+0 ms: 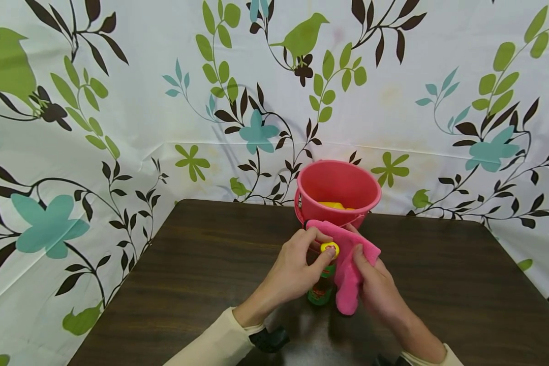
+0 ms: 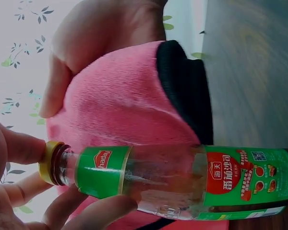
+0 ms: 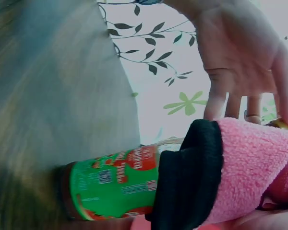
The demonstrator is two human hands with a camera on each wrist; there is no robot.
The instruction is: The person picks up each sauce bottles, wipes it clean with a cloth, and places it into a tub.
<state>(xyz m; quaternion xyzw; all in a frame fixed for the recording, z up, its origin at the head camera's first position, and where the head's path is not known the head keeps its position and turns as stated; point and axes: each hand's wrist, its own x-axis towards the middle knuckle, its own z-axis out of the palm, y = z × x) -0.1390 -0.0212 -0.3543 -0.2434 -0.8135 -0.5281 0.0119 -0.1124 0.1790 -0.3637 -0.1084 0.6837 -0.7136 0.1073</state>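
Note:
My left hand [image 1: 293,264] pinches the yellow cap [image 1: 330,248] of a glass sauce bottle [image 2: 168,182] between thumb and fingers. Green and red labels wrap the bottle, which is upright over the dark table; I cannot tell whether its base touches the wood. A pink cloth [image 1: 346,287] with a black edge is in my right hand [image 1: 378,287], the thumb lying over its front. In the left wrist view the cloth is spread right behind the bottle's neck and middle. From the right wrist, the cloth [image 3: 249,167] covers the bottle's upper part.
Behind my hands, near the table's back edge, stands a pink bucket [image 1: 331,185] with yellow things [image 1: 333,205] inside. The dark wooden table [image 1: 201,264] spreads to both sides. A white curtain [image 1: 142,117] with leaves and birds hangs behind it.

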